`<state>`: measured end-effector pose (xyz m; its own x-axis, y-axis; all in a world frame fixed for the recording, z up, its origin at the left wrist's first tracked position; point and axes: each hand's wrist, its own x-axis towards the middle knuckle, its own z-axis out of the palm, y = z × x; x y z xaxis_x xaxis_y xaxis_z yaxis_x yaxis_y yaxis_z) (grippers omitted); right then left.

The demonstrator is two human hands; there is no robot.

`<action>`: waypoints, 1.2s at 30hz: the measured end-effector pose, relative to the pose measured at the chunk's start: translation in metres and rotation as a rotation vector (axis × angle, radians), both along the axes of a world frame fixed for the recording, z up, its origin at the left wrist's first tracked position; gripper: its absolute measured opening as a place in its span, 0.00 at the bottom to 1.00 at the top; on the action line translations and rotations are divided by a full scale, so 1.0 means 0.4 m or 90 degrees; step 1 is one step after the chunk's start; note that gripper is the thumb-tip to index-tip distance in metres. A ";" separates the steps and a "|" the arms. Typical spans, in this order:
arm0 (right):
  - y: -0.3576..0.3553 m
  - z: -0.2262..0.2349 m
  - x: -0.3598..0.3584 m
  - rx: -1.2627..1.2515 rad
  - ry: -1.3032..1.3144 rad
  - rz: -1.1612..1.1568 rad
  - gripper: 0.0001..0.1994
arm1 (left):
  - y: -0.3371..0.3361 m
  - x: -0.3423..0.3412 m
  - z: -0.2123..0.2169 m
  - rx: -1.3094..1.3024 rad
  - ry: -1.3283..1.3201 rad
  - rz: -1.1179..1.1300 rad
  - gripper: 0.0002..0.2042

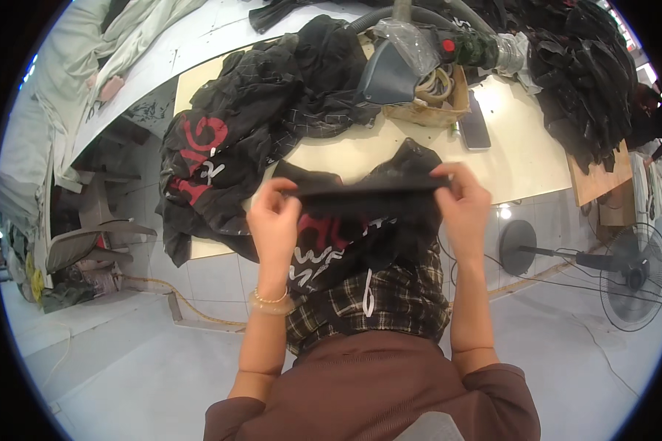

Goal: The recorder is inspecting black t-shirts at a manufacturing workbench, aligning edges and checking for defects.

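Note:
A black garment with red and white print and a plaid lining hangs in front of me over the table's front edge. My left hand pinches its folded top edge at the left. My right hand pinches the same edge at the right, stretching it flat between both hands. A bracelet sits on my left wrist.
A heap of black printed garments lies on the pale worktable at the left, another dark pile at the right. A steam iron rests on a basket, a phone beside it. A floor fan lies at right.

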<state>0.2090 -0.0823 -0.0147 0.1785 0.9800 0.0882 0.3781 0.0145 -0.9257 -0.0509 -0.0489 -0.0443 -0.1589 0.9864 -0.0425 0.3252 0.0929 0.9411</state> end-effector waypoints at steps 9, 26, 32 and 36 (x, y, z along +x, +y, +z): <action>0.059 -0.153 0.171 0.063 -0.415 -0.253 0.12 | 0.016 -0.080 -0.038 0.021 0.059 -0.115 0.23; 0.181 -0.165 -0.039 0.057 -0.195 -0.070 0.11 | 0.085 -0.103 -0.094 0.052 -0.099 0.031 0.12; 0.035 -0.113 0.144 -0.062 -0.300 -0.162 0.06 | 0.044 -0.051 -0.031 0.159 -0.069 -0.029 0.10; -0.030 -0.122 0.171 -0.213 -0.493 -0.128 0.05 | -0.058 0.097 0.018 0.268 0.209 -0.594 0.17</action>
<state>0.2773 -0.0941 -0.0635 0.3599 0.9325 -0.0307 0.8701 -0.3473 -0.3497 -0.0122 -0.0719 -0.0371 0.7222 0.6498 0.2369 0.3428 -0.6338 0.6934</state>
